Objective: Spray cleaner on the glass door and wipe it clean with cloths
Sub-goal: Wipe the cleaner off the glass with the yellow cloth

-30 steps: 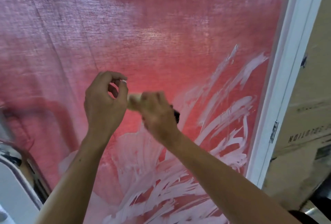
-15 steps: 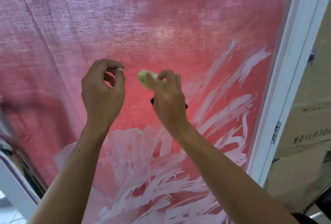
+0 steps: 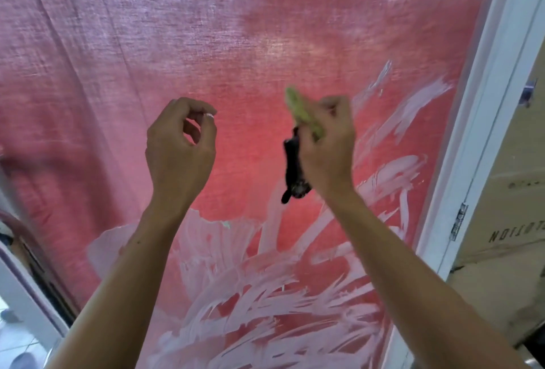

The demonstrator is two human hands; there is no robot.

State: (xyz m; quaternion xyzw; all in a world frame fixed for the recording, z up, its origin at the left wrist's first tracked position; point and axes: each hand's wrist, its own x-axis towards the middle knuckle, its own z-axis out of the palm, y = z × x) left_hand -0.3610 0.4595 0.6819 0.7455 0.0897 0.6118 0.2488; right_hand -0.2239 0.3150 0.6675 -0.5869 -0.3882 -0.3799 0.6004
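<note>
Two hands (image 3: 180, 147) (image 3: 327, 147) — one green cloth (image 3: 303, 115)

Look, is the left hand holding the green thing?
No, the right hand grips the green thing; the left hand holds nothing.

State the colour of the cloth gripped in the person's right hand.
Light green, with something black held beneath it; the head view shows the cloth in the right hand.
</note>
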